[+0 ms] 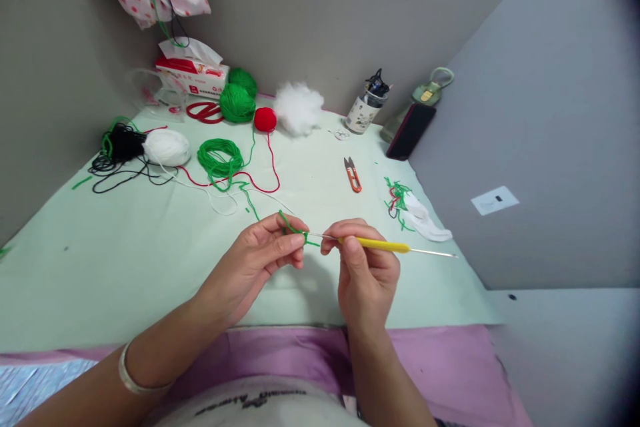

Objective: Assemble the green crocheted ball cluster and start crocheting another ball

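Note:
My right hand (pixel 363 267) is closed around a yellow-handled crochet hook (pixel 380 245), whose metal tip points left into green yarn (pixel 295 230). My left hand (pixel 265 253) pinches that green yarn between thumb and fingers, right at the hook's tip. The strand runs back over the pale green table cover (pixel 125 260) to a loose green yarn coil (pixel 220 159). Both hands hover just above the table's front part.
At the back lie black yarn (pixel 120 143), a white ball (pixel 167 147), green balls (pixel 237 101), a red ball (pixel 265 119) and white stuffing (pixel 299 107). Orange snips (pixel 353 175), yarn scraps (pixel 405 203), a jar (pixel 365 110), a tissue box (pixel 193 73) and a dark phone (pixel 411 131) stand around.

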Motion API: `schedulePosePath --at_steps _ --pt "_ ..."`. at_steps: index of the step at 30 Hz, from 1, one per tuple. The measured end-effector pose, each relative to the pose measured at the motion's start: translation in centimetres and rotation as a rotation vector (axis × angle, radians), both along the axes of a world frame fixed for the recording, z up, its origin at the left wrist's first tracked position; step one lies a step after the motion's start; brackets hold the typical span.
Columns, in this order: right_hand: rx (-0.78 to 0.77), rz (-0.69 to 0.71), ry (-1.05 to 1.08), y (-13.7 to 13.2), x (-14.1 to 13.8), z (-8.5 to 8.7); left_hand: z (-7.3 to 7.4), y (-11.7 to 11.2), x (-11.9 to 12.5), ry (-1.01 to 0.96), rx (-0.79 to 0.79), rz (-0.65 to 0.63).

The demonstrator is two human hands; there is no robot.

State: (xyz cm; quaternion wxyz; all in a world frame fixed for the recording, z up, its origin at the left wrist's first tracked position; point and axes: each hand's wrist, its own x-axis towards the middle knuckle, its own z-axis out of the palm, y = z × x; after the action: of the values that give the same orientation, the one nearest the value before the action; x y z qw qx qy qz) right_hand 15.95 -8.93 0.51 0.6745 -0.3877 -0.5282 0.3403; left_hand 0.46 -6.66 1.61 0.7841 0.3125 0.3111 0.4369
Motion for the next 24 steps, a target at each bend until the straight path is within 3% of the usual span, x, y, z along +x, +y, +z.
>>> schedulePosePath --at_steps 6,24 --pt "-0.044 0.076 0.087 0.07 0.31 -0.17 -0.03 -0.04 0.06 0.012 -0.010 0.009" --pt "0.109 -0.088 -0.222 -0.38 -0.11 0.21 0.12 0.00 0.32 0.097 0.070 0.060"
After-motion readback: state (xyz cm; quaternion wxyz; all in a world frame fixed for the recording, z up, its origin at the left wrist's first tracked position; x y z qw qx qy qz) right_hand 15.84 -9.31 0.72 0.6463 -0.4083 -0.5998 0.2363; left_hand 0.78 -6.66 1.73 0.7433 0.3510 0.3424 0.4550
